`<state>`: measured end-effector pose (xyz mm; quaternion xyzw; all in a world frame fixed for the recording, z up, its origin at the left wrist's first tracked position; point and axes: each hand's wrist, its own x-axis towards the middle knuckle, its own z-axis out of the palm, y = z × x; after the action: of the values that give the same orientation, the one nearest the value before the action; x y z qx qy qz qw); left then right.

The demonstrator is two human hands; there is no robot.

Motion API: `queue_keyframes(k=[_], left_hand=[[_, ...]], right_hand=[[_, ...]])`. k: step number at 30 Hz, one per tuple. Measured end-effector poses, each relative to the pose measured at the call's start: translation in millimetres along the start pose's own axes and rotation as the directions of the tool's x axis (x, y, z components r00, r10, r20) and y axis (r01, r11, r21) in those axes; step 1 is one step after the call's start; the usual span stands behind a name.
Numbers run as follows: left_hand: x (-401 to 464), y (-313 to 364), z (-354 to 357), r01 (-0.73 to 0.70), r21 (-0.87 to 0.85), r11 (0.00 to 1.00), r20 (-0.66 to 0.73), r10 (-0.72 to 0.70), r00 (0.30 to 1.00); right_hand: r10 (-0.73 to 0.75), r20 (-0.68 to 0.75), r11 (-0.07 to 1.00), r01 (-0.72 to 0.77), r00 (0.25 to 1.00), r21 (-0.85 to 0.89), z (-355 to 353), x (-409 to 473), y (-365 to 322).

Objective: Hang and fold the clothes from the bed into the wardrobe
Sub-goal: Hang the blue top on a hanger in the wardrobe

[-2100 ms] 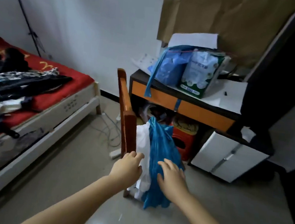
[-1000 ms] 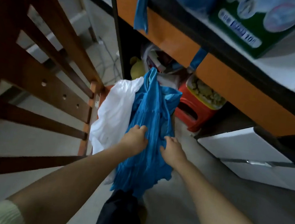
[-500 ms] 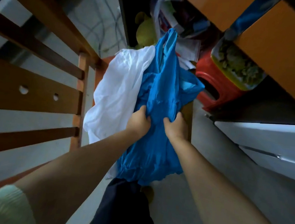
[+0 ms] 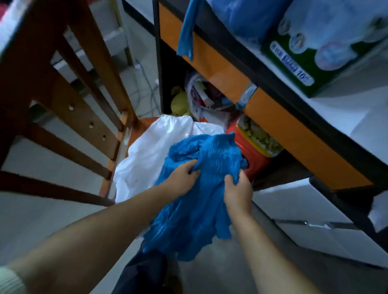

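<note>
My left hand (image 4: 181, 175) and my right hand (image 4: 237, 191) both grip the blue garment (image 4: 196, 196), with the fingers curled into its cloth. The fabric is thin and full of small wrinkles, bunched into a soft heap at the top and hanging loose below my hands. It lies over the seat of the wooden chair (image 4: 55, 95), touching a white garment (image 4: 152, 156) which is smoother and lies in wide folds at its left. The chair has flat brown slats. Behind is a desk (image 4: 299, 140) with a glossy orange front and a black edge, and under it stands a red plastic stool (image 4: 257, 159).
</note>
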<state>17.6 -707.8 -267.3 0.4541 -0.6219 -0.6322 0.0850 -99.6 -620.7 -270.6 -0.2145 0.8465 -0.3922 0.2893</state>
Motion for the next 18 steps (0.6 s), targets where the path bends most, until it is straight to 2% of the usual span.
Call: queue_keyframes(k=[5,7,10,11,13,15,16,18], left_hand=[[-62.5,51.0,1.4,-0.065,-0.27,0.961,-0.062,0.05,0.997],[-91.3,66.8,-4.4,-0.053,-0.401,0.915,-0.088,0.019,0.996],[-129.4,80.4,-23.2,-0.031,-0.536,0.843,-0.17,-0.072,0.983],[-144.8,83.3,-31.4,-0.011,-0.604,0.797,-0.151,-0.1,0.983],[-176.1,87.7,-47.1,0.063,-0.698,0.713,-0.008,-0.097,0.995],[-200.6,88.7,-52.5,0.11,-0.653,0.749,0.103,-0.055,0.993],[-212.4,88.5,-52.8,0.095,-0.597,0.796,0.087,-0.054,0.995],[-233.6,84.3,-53.8,0.041,-0.536,0.843,-0.051,-0.081,0.995]], right_hand=[[-0.239,0.002,0.97,0.239,0.971,0.048,-51.3,-33.9,-53.2],[-0.327,0.069,0.943,0.321,0.943,0.084,-71.0,-55.0,-74.5],[-0.42,0.246,0.907,0.395,0.873,0.148,-92.9,-92.8,-98.4],[-0.442,0.328,0.897,0.415,0.835,0.153,-98.8,-109.1,-105.0],[-0.448,0.53,0.876,0.473,0.72,0.097,-103.6,-138.6,-116.4],[-0.378,0.711,0.849,0.529,0.593,0.01,-101.5,-158.2,-126.2],[-0.335,0.778,0.837,0.546,0.531,-0.012,-99.5,-168.7,-131.3],[-0.255,0.857,0.849,0.528,0.448,-0.023,-94.7,-185.5,-139.4]])
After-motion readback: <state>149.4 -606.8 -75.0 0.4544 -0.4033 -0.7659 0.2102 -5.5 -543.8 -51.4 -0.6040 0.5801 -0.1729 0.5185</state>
